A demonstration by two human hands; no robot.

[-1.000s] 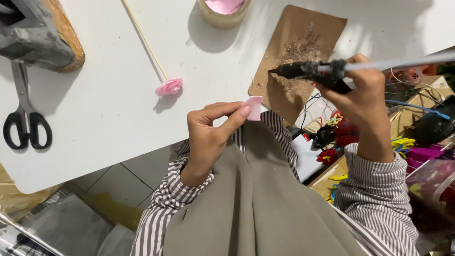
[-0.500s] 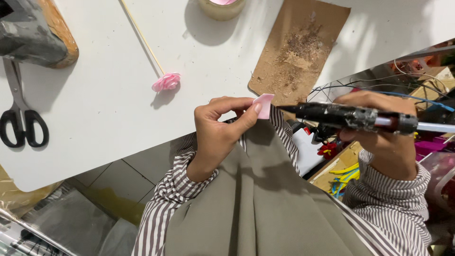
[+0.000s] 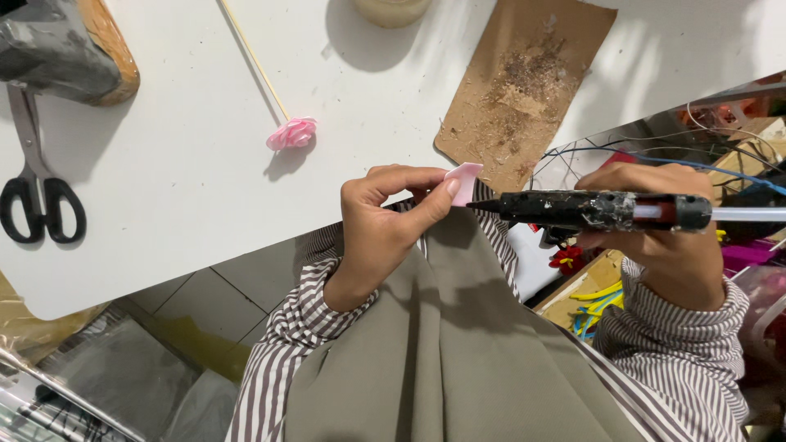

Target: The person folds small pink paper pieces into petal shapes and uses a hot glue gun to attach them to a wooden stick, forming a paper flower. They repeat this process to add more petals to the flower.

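Observation:
My left hand (image 3: 385, 221) pinches a small pink petal piece (image 3: 463, 182) between thumb and fingers, over my lap at the white table's (image 3: 180, 180) near edge. My right hand (image 3: 663, 237) grips a black glue gun (image 3: 598, 210) held level, its nozzle tip touching or almost touching the petal's right edge. A pale glue stick sticks out of the gun's back end. On the table lies a pink ribbon rose (image 3: 292, 133) fixed to a thin wooden stick (image 3: 250, 56).
A stained cardboard sheet (image 3: 524, 82) lies on the table behind my hands. Black-handled scissors (image 3: 37, 192) rest at the left, below a grey object on a wooden block (image 3: 70, 49). A tape roll (image 3: 393, 10) sits at the top edge. Coloured craft bits and wires crowd the right.
My right hand swung the glue gun down from the cardboard and to the left, bringing its nozzle to the petal. My left hand held the petal nearly still.

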